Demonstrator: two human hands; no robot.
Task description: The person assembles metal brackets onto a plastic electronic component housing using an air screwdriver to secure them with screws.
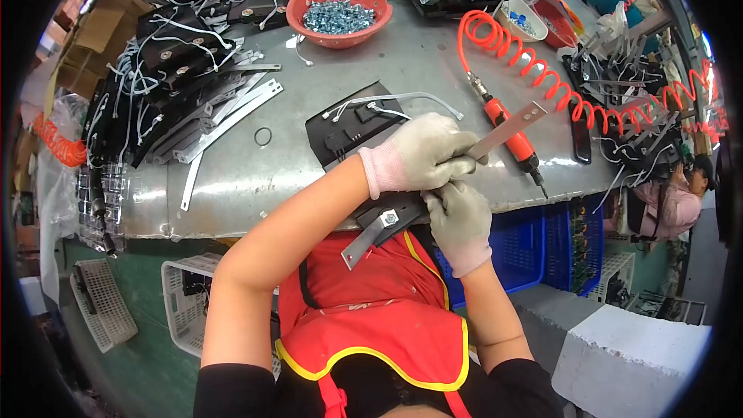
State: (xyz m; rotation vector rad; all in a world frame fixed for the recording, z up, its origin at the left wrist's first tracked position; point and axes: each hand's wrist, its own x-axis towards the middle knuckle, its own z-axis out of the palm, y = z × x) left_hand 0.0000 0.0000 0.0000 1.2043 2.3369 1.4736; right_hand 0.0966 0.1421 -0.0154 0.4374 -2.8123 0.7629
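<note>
A black metal panel (329, 120) with white cables (418, 96) on it lies at the table's front edge, partly under my left forearm and hand. My left hand (422, 153), in a pale work glove, is closed on a flat metal strip (507, 130) that sticks out to the upper right. Just below it, my gloved right hand (462, 224) has its fingers pinched close to the left fingertips; what they hold is hidden. Toward my apron, a second metal strip (362, 248) is joined to the panel's near end by a bolt with a hex nut (388, 218).
A red power screwdriver (511, 139) on a coiled red hose (553, 89) lies right of my hands. Behind stands a red bowl of screws (339, 17). Loose metal strips (232, 120) and black panels with cables (174, 46) are piled left. Blue crates (511, 251) stand below the table.
</note>
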